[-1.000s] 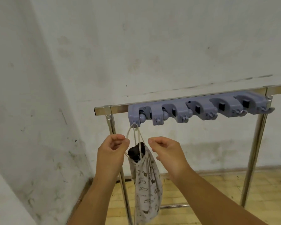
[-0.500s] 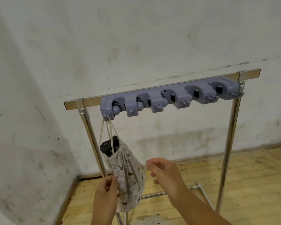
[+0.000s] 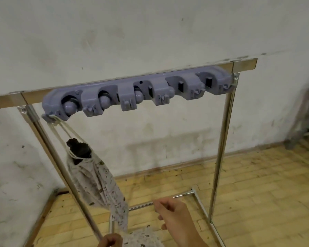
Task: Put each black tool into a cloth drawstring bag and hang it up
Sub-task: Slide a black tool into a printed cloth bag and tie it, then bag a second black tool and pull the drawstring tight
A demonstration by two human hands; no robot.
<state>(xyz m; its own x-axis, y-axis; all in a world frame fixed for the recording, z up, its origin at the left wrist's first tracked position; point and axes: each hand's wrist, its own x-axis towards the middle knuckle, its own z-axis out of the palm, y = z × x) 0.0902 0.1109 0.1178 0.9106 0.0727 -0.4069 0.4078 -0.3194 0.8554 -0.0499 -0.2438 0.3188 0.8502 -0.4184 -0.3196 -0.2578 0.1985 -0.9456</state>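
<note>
A patterned cloth drawstring bag (image 3: pixel 98 180) hangs by its cords from the leftmost hook of the grey plastic holder (image 3: pixel 137 93). The black tool (image 3: pixel 79 147) pokes out of the bag's mouth. My right hand (image 3: pixel 175 216) hovers low, right of the bag and apart from it, with its fingers loosely curled and holding nothing. Only the knuckles of my left hand (image 3: pixel 110 240) show at the bottom edge, just below the bag's tip; whether it holds anything is hidden. A second patterned bag (image 3: pixel 143 237) lies at the bottom edge between my hands.
The holder is fixed to the top bar of a metal rack (image 3: pixel 221 139) that stands against a stained white wall. Its other hooks and clamps are bare. Below is a wooden floor (image 3: pixel 257 184), with another metal frame (image 3: pixel 303 122) at far right.
Both hands have dropped away from the bag's cords, and the bag now hangs on its own from the hook. The view has moved closer and tilted down; my left hand has sunk to the frame edge.
</note>
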